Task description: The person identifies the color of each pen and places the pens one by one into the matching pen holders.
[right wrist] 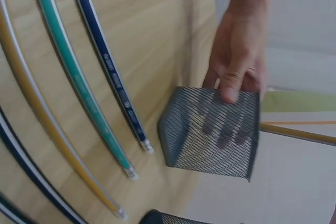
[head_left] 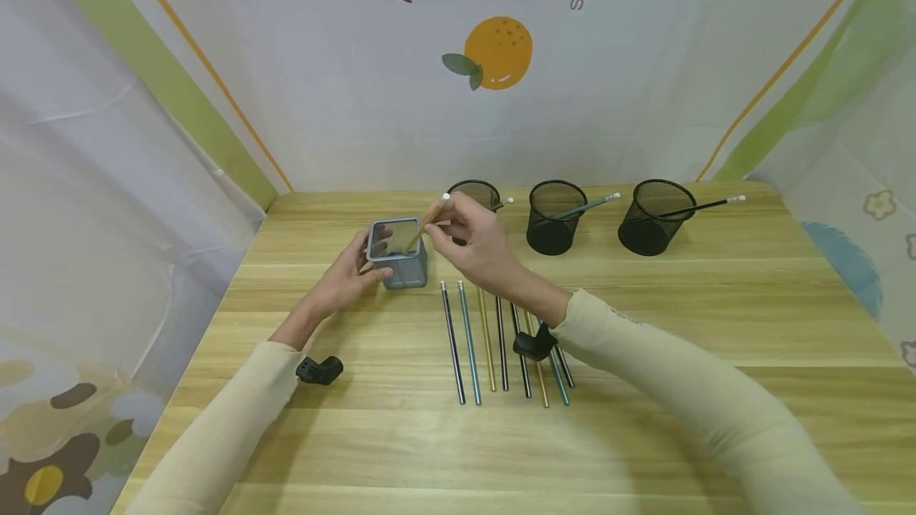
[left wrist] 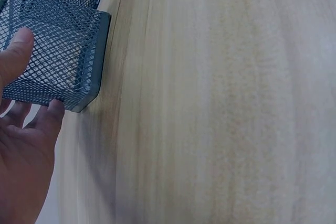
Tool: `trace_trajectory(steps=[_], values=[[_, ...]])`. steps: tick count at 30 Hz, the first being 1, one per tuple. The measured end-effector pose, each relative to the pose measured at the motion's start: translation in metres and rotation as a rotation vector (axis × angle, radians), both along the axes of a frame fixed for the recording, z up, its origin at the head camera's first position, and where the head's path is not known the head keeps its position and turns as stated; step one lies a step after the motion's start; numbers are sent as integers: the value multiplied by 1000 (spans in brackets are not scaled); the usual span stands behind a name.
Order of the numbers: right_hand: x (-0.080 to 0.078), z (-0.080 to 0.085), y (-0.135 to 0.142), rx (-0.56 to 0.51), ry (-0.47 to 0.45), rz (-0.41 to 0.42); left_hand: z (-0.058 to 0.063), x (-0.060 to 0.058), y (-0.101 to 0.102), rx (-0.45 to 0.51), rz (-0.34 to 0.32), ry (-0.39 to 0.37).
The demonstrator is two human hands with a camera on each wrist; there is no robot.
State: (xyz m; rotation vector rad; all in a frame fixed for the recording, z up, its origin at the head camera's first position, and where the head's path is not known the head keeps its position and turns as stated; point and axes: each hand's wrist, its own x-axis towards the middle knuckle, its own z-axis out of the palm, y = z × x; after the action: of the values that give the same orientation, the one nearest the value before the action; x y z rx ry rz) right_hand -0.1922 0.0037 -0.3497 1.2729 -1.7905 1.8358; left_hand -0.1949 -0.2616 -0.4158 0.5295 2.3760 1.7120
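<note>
A square grey mesh pen holder (head_left: 406,272) stands at the left of the wooden table. My left hand (head_left: 340,283) grips it from the left side, thumb in front and fingers behind; the left wrist view shows the thumb on the mesh wall (left wrist: 58,61). Above its right rim, my right hand (head_left: 478,243) pinches a yellow pencil (head_left: 433,214) near its white eraser end. The pencil slants downward, its lower end inside the holder's opening. In the right wrist view, part of the pencil (right wrist: 299,133) shows beyond the holder (right wrist: 210,140).
Several pencils (head_left: 468,344) in dark, teal and yellow lie side by side below my right forearm. Behind stand three round black mesh cups, the left one (head_left: 478,186) partly hidden by my hand, the middle (head_left: 551,235) holding a teal pencil, the right (head_left: 646,235) a black one.
</note>
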Motion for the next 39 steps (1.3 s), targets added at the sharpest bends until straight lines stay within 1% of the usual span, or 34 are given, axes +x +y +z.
trace_trajectory(steps=[3, 10, 17, 19, 23, 26, 29, 34, 39], values=[[0, -4, -5, 25, 5, -20, 0, -1, 0, -2, 2, -3], [0, -13, -16, 89, -97, -58, 1, 0, 0, -12, 5, -7], [-2, -24, -18, 184, -154, -83, 0, 0, 0, -10, 3, -2], [-2, -26, -16, 210, -184, -90, 0, 0, 0, -4, -1, -1], [-1, -31, -11, 270, -276, -97, 0, -1, 0, 8, -1, -2], [2, -32, -4, 331, -340, -101, 0, -1, 0, 5, 5, 2], [4, -32, 2, 389, -386, -110, 1, -1, 0, 1, 8, 3], [7, -31, 9, 432, -435, -99, 2, -1, 0, 8, 6, -1], [8, -34, 15, 435, -464, -88, 0, -1, 0, 7, 7, -4]])
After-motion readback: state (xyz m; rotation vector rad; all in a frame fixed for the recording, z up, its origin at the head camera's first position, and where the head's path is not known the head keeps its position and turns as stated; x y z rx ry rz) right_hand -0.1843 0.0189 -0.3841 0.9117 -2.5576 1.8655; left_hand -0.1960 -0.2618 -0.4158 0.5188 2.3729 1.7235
